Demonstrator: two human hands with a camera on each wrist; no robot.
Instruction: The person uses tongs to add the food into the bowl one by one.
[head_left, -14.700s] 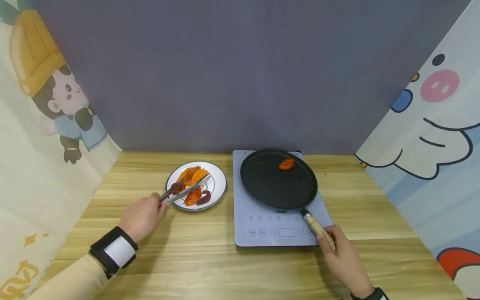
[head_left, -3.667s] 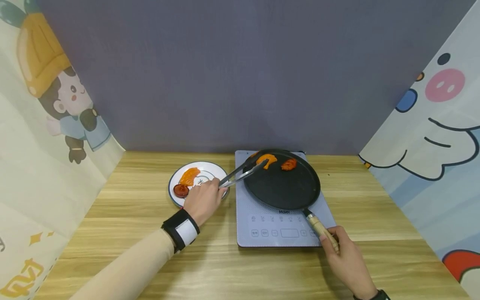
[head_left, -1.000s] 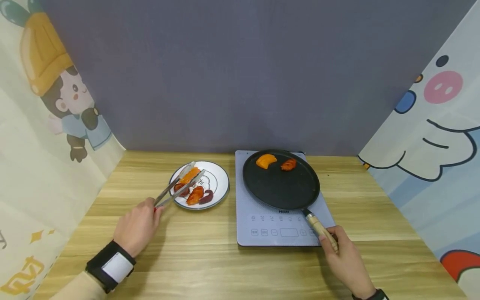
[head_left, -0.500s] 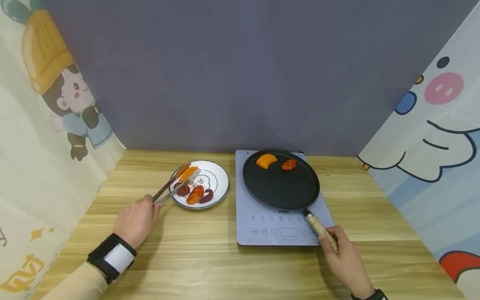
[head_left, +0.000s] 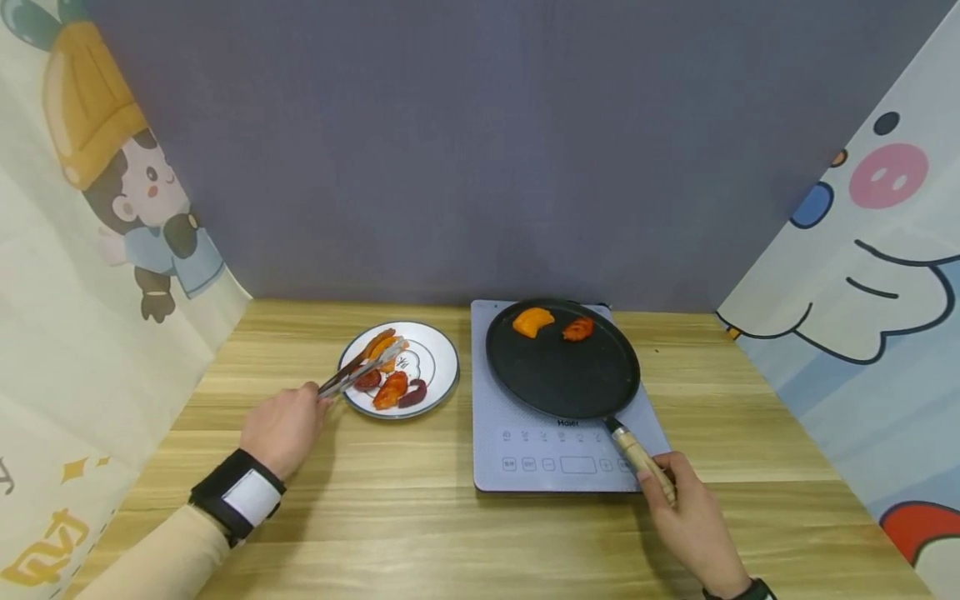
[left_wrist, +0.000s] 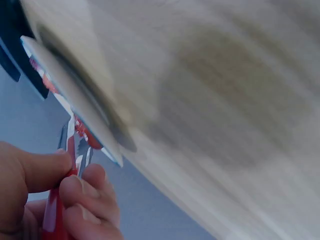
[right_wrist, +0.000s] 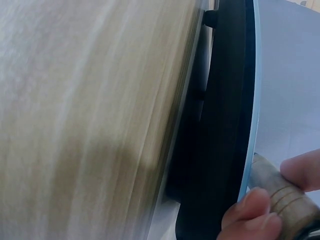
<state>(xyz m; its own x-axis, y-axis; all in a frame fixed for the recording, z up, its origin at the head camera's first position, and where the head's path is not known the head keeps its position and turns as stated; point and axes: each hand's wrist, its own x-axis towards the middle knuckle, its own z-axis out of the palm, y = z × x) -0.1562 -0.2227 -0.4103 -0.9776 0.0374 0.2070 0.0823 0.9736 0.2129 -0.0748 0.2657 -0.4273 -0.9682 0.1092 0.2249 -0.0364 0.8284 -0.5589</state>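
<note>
My left hand (head_left: 281, 429) holds metal tongs (head_left: 347, 379) with red handles (left_wrist: 55, 215), thumb and fingers around them. Their tips lie over the white plate (head_left: 444, 371), on either side of an orange food slice (head_left: 381, 348). Also on the plate are a glazed red-orange wing-like piece (head_left: 391, 390), a curled dark purple piece (head_left: 413, 393) and a round dark-red slice (head_left: 367, 381). With my right hand (head_left: 693, 517) I grip the wooden handle (head_left: 637, 457) of a flat black frying pan (head_left: 562, 371). Inside it lie an orange slice (head_left: 533, 322) and a red-orange piece (head_left: 577, 329).
Under the pan is a light grey induction cooker (head_left: 525, 479), right of the plate on the wooden table (head_left: 420, 533). A grey panel (head_left: 480, 150) stands behind, and cartoon-printed curtains close in both sides.
Long before, the pan held only the red-orange piece; the tongs then brought an orange slice there and returned to the plate. Lately their arms drew closer around another slice. The right hand stays put.
</note>
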